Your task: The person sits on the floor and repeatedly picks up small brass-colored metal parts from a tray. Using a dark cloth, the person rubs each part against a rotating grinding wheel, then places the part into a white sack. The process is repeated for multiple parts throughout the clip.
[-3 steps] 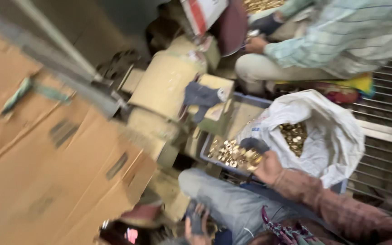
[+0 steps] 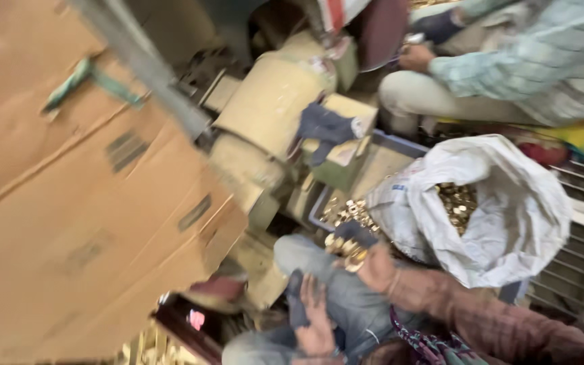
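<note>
Mostly blur: right hand (image 2: 375, 265) w/ brass rings (image 2: 346, 247), grip unclear.

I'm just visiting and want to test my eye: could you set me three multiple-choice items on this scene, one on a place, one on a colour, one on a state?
1. Where does the white sack lie?
A. right of the blue tray
B. on the cardboard boxes
C. in the other person's lap

2. What colour are the small metal parts in the sack?
A. black
B. golden
C. red

3. What is the right hand doing?
A. resting empty
B. holding golden parts
C. gripping a cloth

Answers: 1 A, the sack sits beside the tray's right edge. 2 B, they shine gold. 3 B, golden parts show at its fingers, while the left hand rests on the knee.
</note>
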